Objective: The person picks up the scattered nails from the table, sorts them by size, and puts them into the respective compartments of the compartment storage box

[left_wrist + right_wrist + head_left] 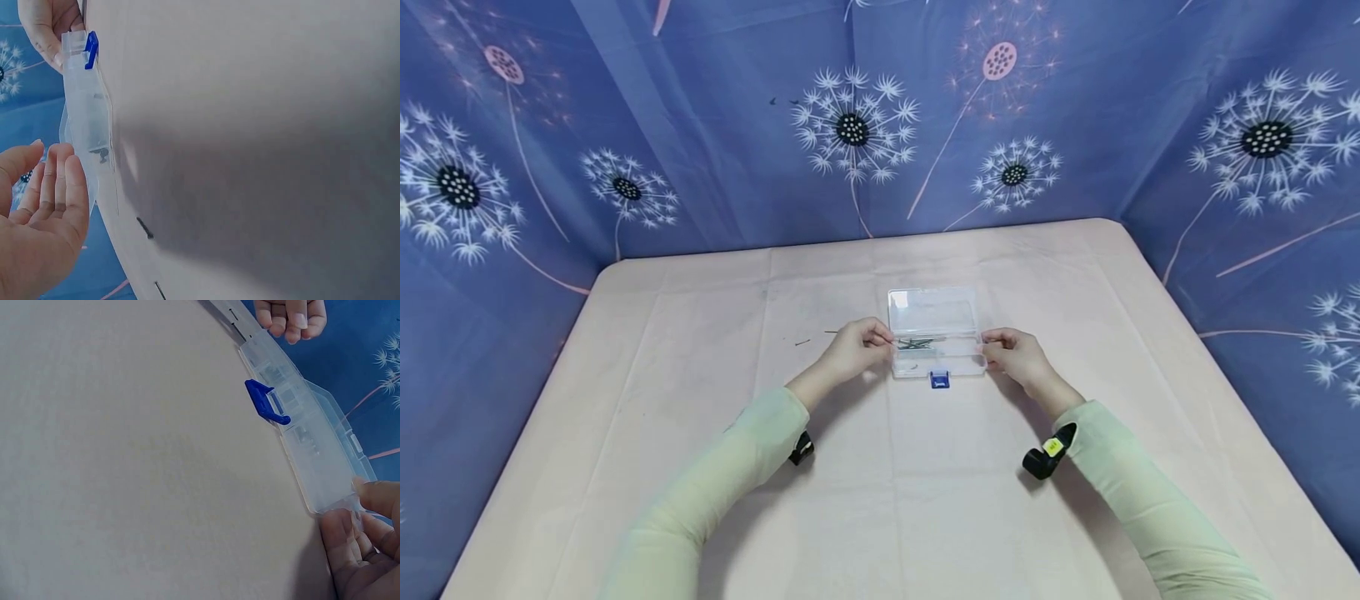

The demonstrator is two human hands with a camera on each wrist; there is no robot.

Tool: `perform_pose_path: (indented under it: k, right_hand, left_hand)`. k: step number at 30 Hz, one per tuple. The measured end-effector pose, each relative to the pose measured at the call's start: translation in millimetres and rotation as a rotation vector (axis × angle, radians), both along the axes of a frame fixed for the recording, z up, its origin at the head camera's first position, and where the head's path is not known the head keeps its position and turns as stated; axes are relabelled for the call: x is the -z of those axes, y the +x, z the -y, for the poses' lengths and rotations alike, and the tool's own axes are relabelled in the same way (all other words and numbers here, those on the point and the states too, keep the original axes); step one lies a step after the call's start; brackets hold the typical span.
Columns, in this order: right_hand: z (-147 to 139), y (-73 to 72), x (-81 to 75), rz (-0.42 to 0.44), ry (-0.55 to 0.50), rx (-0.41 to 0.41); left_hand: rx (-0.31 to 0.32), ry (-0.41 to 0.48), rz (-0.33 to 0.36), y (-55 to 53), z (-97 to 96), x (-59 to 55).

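A clear plastic box (940, 367) with a blue latch (940, 380) lies on the table, its lid (932, 310) raised at the back. Several thin dark screws or nails (916, 343) lie inside it, and a smaller cluster (100, 153) shows through its wall. My right hand (369, 550) pinches the box's right end between thumb and fingers. At the left end is my left hand (861, 342), its fingers loosely bent and thumb apart from them in the left wrist view (47, 206). Nothing plainly shows between them.
Left of the box, a small dark screw (145, 228) and another thin one (160, 290) lie on the pale pink tablecloth (850, 500). Blue dandelion-print curtains (730, 125) border the table at the back and both sides. A black wrist camera (1045, 458) hangs below the right sleeve.
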State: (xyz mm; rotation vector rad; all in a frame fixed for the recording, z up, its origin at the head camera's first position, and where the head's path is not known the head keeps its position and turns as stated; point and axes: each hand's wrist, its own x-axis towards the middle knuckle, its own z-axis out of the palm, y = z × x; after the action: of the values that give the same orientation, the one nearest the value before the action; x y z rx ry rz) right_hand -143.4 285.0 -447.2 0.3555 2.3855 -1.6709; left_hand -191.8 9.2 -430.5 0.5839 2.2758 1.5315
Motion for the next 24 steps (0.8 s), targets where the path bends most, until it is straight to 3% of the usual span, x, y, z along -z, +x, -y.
perform_pose_path:
  k: [11, 19, 24]
  right_hand:
    - [-1, -0.2, 2.8, -0.012, -0.004, 0.001]
    - [-1, 0.6, 2.6, 0.005, 0.015, 0.007]
    - [0, 0.5, 0.6, -0.010, 0.008, -0.004]
  left_hand:
    - [-0.034, -0.104, -0.066, -9.2, 29.1, -5.9]
    - [-0.044, -0.223, -0.116, -10.3, 47.0, -0.2]
    - [-0.056, -0.306, -0.104, -8.8, 52.4, 7.2]
